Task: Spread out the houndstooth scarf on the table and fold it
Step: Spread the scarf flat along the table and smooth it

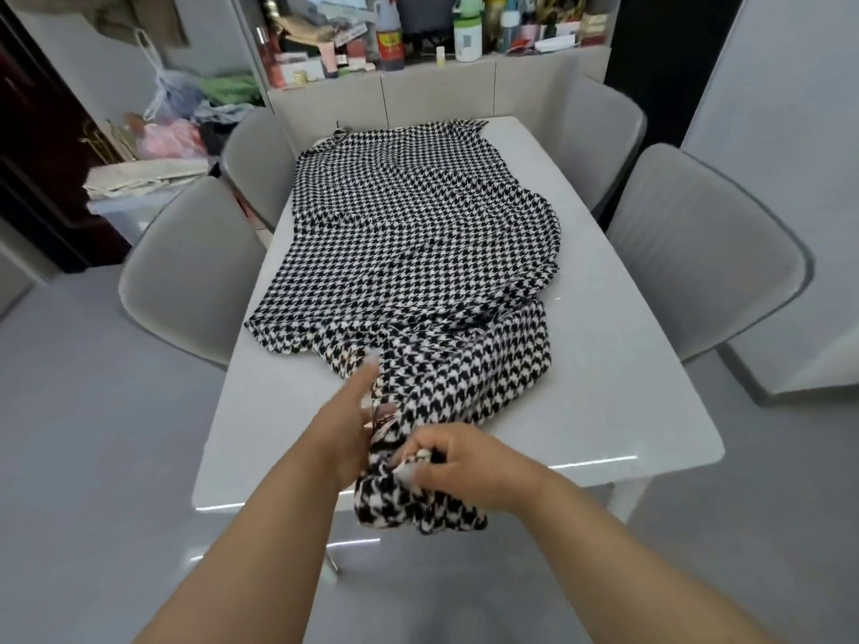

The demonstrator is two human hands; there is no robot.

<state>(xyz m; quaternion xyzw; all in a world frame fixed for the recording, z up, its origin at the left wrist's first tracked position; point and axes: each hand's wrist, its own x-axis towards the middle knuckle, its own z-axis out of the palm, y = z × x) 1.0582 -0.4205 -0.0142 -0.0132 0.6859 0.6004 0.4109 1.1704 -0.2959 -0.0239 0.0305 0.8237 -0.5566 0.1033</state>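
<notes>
The black-and-white houndstooth scarf (409, 234) lies along the white table (604, 364), its far part spread fairly flat and its near end bunched and hanging over the front edge. My right hand (460, 462) pinches the bunched near end at the table's front edge. My left hand (348, 429) is just left of that bunch, its thumb pointing up and away and its fingers tucked into the cloth, which hides them.
Grey chairs flank the table, two on the left (195, 271) and two on the right (697, 244). A cluttered sideboard (418, 86) with bottles stands behind the far end. Bags and clothes pile up at the back left (176, 113).
</notes>
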